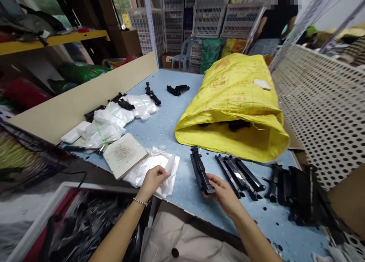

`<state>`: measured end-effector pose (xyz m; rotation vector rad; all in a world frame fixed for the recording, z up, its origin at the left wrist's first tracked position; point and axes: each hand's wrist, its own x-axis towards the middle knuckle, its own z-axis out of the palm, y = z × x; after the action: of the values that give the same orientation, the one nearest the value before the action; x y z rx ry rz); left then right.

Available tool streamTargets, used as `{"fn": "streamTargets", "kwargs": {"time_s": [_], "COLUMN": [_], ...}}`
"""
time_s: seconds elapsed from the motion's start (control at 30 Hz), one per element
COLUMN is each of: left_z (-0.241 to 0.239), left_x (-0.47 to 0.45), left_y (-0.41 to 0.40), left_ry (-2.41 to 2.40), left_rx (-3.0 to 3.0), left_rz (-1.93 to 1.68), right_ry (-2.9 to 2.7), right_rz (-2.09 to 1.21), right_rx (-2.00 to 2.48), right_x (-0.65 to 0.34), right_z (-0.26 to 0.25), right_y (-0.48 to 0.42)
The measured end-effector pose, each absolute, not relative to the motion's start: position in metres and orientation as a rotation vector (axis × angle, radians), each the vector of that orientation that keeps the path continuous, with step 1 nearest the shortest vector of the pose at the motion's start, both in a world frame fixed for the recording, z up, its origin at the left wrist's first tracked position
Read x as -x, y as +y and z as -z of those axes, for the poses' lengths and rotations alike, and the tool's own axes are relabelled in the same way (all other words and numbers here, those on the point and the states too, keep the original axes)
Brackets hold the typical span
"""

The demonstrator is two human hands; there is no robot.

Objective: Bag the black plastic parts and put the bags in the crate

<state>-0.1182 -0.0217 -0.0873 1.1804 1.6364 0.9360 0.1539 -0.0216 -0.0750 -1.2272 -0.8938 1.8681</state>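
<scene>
My right hand [221,195] grips the near end of a long black plastic part [199,171], which is tilted up off the blue table. My left hand [155,180] is closed in a pinch over a stack of clear plastic bags [142,171] at the table's front edge; the fingertips are on the top bag's edge. A pale square board [125,153] with many tiny bits on it rests partly on these bags. Right of the held part, several similar black plastic parts [238,174] lie side by side, and more are piled [296,190] farther right.
A large yellow woven sack [234,91] lies with its mouth toward me, dark parts inside. More bagged bundles [111,119] and black parts [178,89] lie left and back. A perforated white panel [325,110] borders the right side. A person [273,22] stands behind.
</scene>
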Motion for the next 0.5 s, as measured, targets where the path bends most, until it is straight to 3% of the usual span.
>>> {"fn": "streamTargets", "kwargs": {"time_s": [0.5], "left_z": [0.099], "left_x": [0.109], "left_y": [-0.018], "left_ry": [1.775], "left_rx": [-1.269], "left_rz": [-0.889], "right_ry": [-0.479], "right_rz": [-2.085], "right_rx": [0.686], "right_x": [-0.071], "right_z": [0.075], "right_y": [0.011]}}
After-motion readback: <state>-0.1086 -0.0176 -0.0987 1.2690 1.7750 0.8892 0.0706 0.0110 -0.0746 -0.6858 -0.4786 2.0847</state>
